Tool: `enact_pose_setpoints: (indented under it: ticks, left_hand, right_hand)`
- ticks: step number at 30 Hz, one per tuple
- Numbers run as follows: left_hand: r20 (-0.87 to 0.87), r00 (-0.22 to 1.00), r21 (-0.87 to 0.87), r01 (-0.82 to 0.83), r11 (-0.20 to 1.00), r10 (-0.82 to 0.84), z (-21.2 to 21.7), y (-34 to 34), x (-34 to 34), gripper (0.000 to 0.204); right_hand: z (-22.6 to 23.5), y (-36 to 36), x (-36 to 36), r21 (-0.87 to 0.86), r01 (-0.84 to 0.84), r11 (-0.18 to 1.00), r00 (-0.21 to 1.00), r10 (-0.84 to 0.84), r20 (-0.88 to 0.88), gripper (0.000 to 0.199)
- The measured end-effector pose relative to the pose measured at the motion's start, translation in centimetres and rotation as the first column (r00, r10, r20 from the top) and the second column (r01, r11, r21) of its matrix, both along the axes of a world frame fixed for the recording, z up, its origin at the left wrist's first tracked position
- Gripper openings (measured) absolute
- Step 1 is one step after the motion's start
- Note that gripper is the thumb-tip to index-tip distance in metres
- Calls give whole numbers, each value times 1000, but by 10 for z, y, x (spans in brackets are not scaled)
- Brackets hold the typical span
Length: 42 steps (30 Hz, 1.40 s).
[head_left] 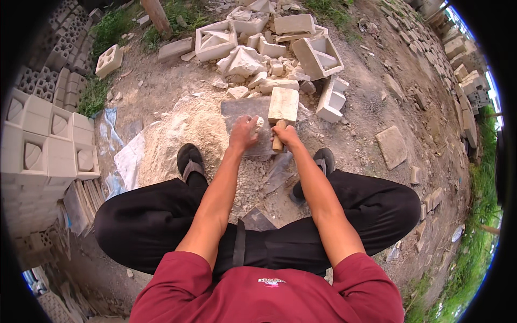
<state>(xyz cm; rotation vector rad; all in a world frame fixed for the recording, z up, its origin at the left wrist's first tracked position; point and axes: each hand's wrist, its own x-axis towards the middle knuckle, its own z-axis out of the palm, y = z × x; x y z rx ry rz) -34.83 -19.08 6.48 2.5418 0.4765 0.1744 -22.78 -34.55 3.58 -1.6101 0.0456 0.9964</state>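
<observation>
My right hand is closed round the short wooden handle of a mallet. Its blocky, pale, dust-covered head lies just beyond my fist, over the right part of a dark flat slab. To the left of the mallet, my left hand has its fingers closed on a small whitish chunk, part of which shows at the fingertips above the slab. Pale crushed rubble is heaped along the slab's left side.
Beyond the slab rises a pile of broken pale blocks, with a box-shaped broken block at its right. Stacked decorative blocks stand at the left. A flat stone lies on the dirt to the right. My shoes flank the work spot.
</observation>
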Motion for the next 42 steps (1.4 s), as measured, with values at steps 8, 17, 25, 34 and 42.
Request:
enact_pose_setpoints:
  ticks: [8, 17, 25, 34, 42]
  left_hand:
    - [169, 969, 171, -207, 963, 178, 9, 6, 1, 75]
    - [83, 961, -222, -242, 945, 265, -27, 1, -3, 58]
    - [27, 943, -330, -305, 893, 333, -28, 10, -10, 60]
    - [39, 974, -346, -198, 917, 225, -46, 34, -10, 59]
    - [-20, 969, -429, -229, 874, 244, -47, 29, -2, 57]
  right_hand:
    - [-7, -7, 4, -6, 8, 1000, 998, -8, 68, 32]
    - [-16, -11, 10, -273, 136, 952, 896, -1, 444, 53]
    - [16, 10, -22, -350, -89, 932, 816, 270, 510, 46]
    - [74, 48, -27, -186, 35, 982, 588, 130, 799, 41]
    - [35, 25, -14, -456, -65, 888, 653, 383, 653, 48]
